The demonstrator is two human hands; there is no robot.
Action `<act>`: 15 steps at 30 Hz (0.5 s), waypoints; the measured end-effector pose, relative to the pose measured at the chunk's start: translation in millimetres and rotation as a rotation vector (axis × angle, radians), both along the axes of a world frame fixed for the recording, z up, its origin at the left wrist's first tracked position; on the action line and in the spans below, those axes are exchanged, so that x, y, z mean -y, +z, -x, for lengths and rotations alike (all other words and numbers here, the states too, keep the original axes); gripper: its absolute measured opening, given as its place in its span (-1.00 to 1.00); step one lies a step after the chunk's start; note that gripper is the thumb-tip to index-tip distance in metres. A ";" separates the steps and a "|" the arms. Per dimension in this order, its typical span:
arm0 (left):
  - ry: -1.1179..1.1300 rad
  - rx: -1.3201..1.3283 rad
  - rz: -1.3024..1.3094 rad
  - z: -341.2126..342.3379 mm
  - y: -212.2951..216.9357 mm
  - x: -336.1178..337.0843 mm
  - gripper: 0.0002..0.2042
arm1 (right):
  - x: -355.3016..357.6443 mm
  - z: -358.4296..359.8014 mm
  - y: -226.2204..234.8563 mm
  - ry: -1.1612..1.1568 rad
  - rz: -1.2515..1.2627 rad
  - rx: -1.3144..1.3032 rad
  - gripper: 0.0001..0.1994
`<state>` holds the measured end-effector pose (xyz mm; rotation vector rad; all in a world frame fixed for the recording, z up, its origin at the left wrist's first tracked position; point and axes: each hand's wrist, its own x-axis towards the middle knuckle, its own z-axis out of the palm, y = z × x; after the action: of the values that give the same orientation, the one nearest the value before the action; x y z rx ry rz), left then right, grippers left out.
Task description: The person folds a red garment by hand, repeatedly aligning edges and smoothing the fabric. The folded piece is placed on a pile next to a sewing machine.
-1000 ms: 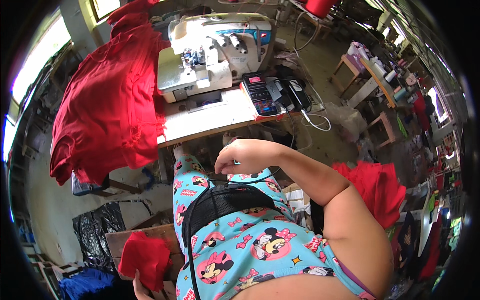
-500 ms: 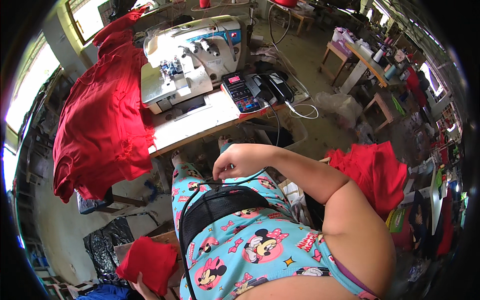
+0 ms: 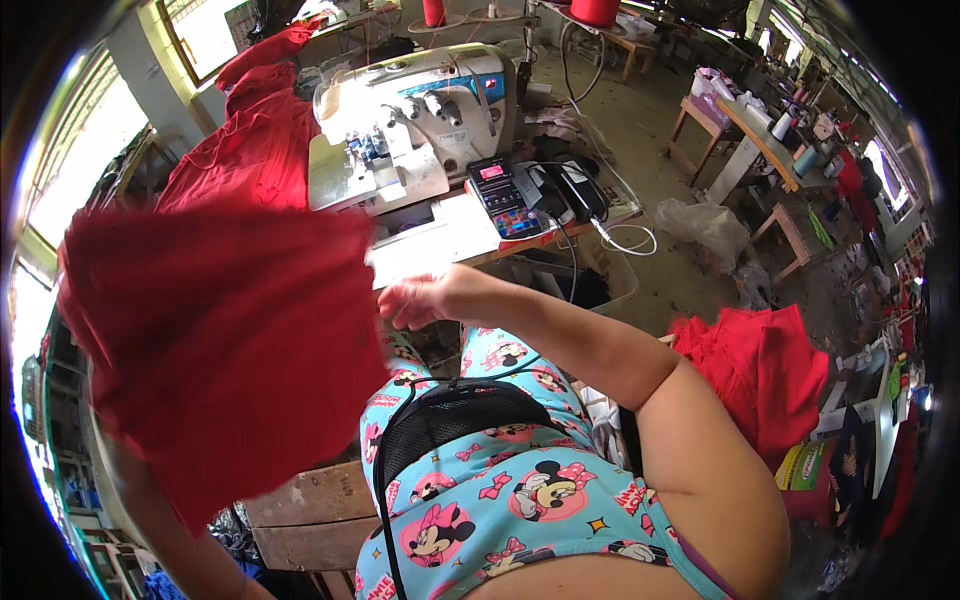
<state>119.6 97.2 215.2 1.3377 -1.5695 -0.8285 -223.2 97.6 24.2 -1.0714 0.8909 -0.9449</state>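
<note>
A piece of red fabric [image 3: 230,360] hangs raised at my left, spread wide and blurred by motion. My left forearm [image 3: 180,530] reaches up behind it; the fabric hides the fingers of that hand, which carries it. Just off the fabric's right edge is my right hand [image 3: 418,300], its fingers loosely apart with nothing visible in them. Beyond the hands stands a white overlock sewing machine [image 3: 415,120] on a worktable [image 3: 440,238]. More red fabric [image 3: 250,150] is heaped along the machine's left side.
A phone [image 3: 503,198] and a black device with a white cable [image 3: 628,238] lie right of the machine. Another red fabric pile [image 3: 755,380] sits at my right. A wooden bench [image 3: 310,510] stands at lower left. Red thread cones [image 3: 594,10] rise behind the machine.
The red fabric has come up from the lower left bench area to in front of the machine's left side, carried by my left hand. My right hand has shifted left and up toward it.
</note>
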 end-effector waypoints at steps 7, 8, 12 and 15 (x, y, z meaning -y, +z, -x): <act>-0.593 -0.533 -0.403 196.0 25.6 63.9 -0.62 | -45.9 97.0 63.5 -0.050 0.364 0.918 -0.23; -0.717 -0.476 -0.464 213.1 21.9 76.9 -0.60 | -56.2 111.0 74.0 -0.030 0.457 1.022 -0.20; -0.932 -0.359 -0.639 282.9 -6.2 87.3 -0.52 | -87.8 148.5 81.4 -0.550 0.293 0.631 -0.18; -1.007 -0.244 -0.675 314.8 -17.0 91.8 -0.52 | -90.4 154.9 78.8 -0.791 0.248 0.393 -0.22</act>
<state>-195.2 5.4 198.2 0.7160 -1.8087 -2.1912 -378.1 188.1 103.0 -0.6788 0.8846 -1.8909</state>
